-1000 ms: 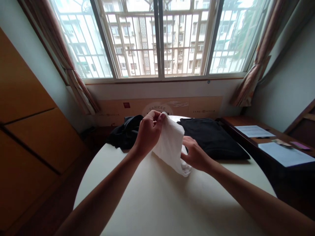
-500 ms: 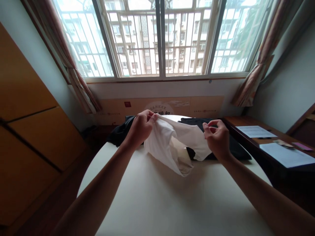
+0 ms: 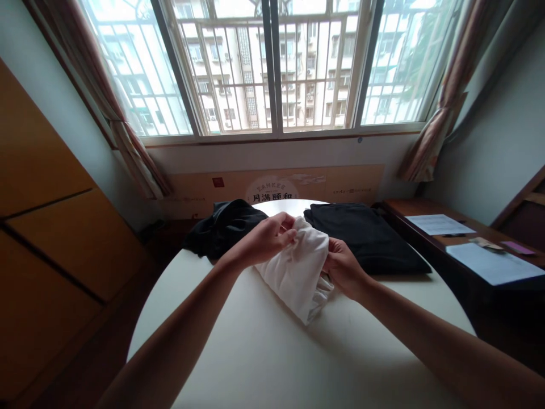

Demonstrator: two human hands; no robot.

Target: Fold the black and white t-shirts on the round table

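A thin white garment (image 3: pixel 296 278) hangs crumpled between my hands over the middle of the table, its gathered lower edge at or just above the tabletop. My left hand (image 3: pixel 272 236) pinches its upper left part between thumb and fingers. At the right edge of the cloth, my right hand (image 3: pixel 344 268) is closed on it, with some fingertips hidden behind the fabric. The garment's exact kind cannot be made out. Behind my left hand lies a rumpled black cloth (image 3: pixel 225 227). A flat, folded black cloth (image 3: pixel 366 236) rests beyond my right hand.
The white table (image 3: pixel 255 363) has a rounded edge. To the right stands a brown wooden desk (image 3: pixel 400 210) with papers (image 3: pixel 494 264) and a pen. An orange-brown cabinet (image 3: pixel 46 227) is at the left. A barred window and a printed cardboard panel (image 3: pixel 336 182) are behind.
My hands have come closer together and lower, bunching the white garment that was spread between them. My right hand has moved left, uncovering more of the folded black cloth.
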